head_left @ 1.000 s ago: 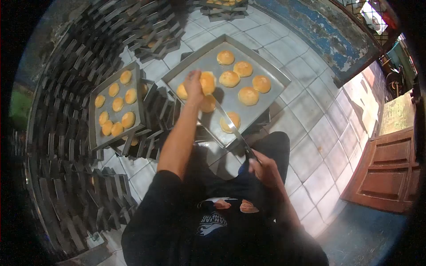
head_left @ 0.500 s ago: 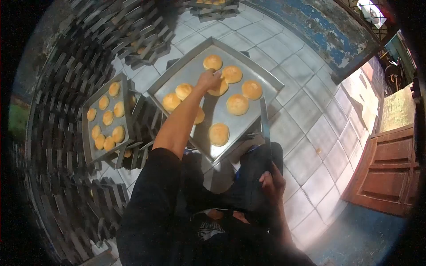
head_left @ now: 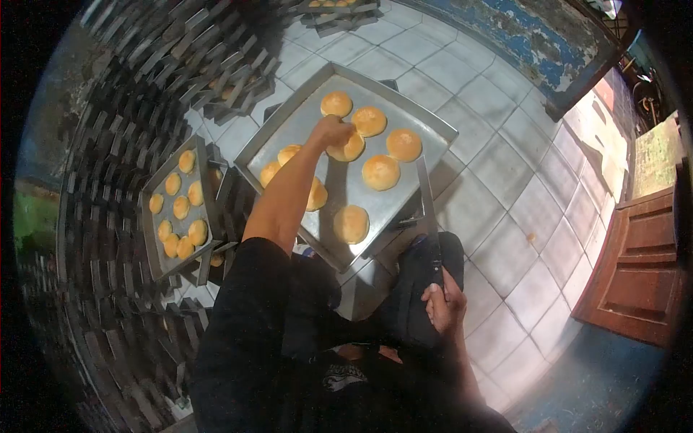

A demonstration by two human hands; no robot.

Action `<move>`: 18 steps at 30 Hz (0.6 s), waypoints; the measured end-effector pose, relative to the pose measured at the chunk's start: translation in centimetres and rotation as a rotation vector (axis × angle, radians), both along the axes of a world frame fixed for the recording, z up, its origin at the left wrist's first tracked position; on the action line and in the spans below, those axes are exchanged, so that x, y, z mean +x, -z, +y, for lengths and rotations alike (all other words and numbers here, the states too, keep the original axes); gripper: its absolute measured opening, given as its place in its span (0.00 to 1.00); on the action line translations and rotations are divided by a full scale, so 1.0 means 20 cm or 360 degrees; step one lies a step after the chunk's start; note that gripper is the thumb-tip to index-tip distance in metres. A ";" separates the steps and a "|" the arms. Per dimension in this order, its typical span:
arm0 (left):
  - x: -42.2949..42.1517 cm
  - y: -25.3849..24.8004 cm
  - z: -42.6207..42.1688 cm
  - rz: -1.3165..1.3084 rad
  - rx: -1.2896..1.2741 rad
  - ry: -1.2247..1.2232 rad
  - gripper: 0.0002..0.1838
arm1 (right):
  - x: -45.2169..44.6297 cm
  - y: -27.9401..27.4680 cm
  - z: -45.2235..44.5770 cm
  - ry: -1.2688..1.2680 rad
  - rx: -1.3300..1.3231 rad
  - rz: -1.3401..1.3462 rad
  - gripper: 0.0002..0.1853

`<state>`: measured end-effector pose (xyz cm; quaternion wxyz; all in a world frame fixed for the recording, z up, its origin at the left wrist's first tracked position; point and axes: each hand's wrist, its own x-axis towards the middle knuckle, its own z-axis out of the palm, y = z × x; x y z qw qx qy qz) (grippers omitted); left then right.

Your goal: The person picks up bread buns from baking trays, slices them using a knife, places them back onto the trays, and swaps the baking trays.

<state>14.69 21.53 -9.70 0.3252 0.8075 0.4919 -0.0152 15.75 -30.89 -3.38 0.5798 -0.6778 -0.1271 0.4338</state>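
Observation:
A large metal baking tray [head_left: 278, 126] holds several round, golden-brown buns, including one bun [head_left: 380, 172] near the middle and another bun [head_left: 351, 224] at the near corner. My left hand [head_left: 332, 133] reaches over the tray, its fingers curled down at the edge of a bun [head_left: 346, 149]; the fingertips are partly hidden. Just beyond the hand lies another bun [head_left: 336, 104], close to my fingers. In my right hand [head_left: 445, 302], above my thigh, is the handle of a long knife [head_left: 430, 216]. Its blade points away from me, beside the tray's right edge.
On the left, a smaller tray [head_left: 160, 249] of buns rests on stacked trays. Tall stacks of dark metal trays [head_left: 144, 173] line the left side. More buns [head_left: 332, 3] show at the top. White floor tiles [head_left: 509, 209] and a brown wooden door [head_left: 632, 267] are on the right.
The view has shifted slightly. My left hand stays at the same bun, and my right hand still holds the knife, with its handle and fingers showing more clearly.

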 end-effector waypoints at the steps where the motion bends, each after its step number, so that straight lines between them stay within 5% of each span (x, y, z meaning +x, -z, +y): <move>1: 0.01 0.00 0.01 0.0085 -0.0062 0.0049 0.24 | 0.01 0.00 0.00 0.0004 0.0005 0.0000 0.27; 6: -0.01 0.00 -0.02 0.0211 0.0146 0.0581 0.23 | 0.02 -0.03 0.00 -0.0067 0.0053 0.0024 0.27; 11: -0.12 0.06 -0.16 -0.0536 -0.0281 -0.0152 0.26 | 0.02 0.03 -0.02 -0.0104 0.0172 -0.0027 0.27; 17: -0.27 0.14 -0.38 -0.0621 0.0084 -0.0300 0.26 | 0.01 0.03 -0.02 -0.0114 0.0159 -0.0082 0.27; 18: -0.29 0.09 -0.41 -0.0563 -0.0202 -0.0444 0.28 | 0.01 0.00 -0.02 -0.0135 0.0106 -0.0082 0.27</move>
